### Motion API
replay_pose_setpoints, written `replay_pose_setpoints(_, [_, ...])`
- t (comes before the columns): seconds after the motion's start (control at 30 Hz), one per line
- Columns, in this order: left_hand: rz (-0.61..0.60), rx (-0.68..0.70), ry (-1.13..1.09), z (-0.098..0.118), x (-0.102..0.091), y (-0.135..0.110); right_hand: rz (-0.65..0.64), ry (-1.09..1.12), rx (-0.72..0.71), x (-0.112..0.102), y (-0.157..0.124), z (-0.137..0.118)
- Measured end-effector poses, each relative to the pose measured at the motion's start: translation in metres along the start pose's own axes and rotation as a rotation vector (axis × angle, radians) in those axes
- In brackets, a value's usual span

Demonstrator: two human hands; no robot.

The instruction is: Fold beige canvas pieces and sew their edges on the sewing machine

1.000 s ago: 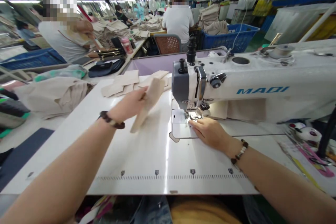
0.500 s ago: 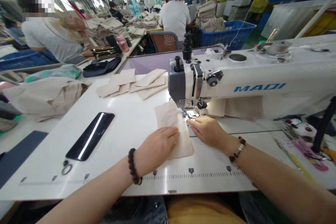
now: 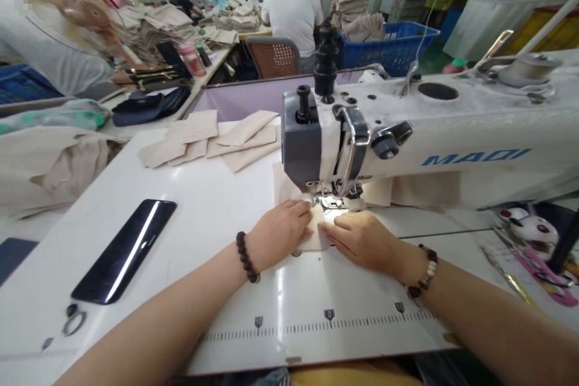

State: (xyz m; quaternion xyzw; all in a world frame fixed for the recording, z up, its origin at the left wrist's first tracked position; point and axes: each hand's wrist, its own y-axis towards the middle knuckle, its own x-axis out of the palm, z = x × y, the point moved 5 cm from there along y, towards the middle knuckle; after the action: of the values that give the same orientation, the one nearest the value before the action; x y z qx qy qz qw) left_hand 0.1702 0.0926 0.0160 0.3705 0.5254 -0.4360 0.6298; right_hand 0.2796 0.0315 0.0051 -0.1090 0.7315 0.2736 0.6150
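Fabric panel (image 3: 316, 241) lies just beside the presser foot (image 3: 332, 202), its long axis running near to far, far end angled left. Left hand (image 3: 283, 231) rests atop, fingers together; right hand (image 3: 364, 240) narrows its fingers at the right edge, any pinch impossible to tell. Lining-up appears in hand; the next move seems to call for straight, steady guiding. Beyond, loose beige pieces (image 3: 199, 128) overlap.

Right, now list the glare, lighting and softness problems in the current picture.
Head view: a white glare streak crosses the glossy black rectangular phone, another the shiny white tabletop; head view: strong light falls on the beige cloth piece near the needle of the white sewing machine; head view: the person in white at far left looks stretched and soft.
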Motion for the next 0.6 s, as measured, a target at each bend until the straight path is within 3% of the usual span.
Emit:
replay_pose_setpoints(0.23, [0.043, 0.013, -0.051, -0.012, 0.002, 0.000, 0.004, 0.022, 0.021, 0.001, 0.002, 0.001])
replay_pose_setpoints(0.47, [0.015, 0.009, -0.158, -0.019, 0.002, -0.006, -0.047, 0.064, 0.014, 0.002, -0.001, 0.004])
replay_pose_setpoints(0.6, [-0.061, 0.034, -0.222, -0.022, 0.002, -0.008, -0.053, 0.094, -0.014, 0.000, -0.004, 0.004])
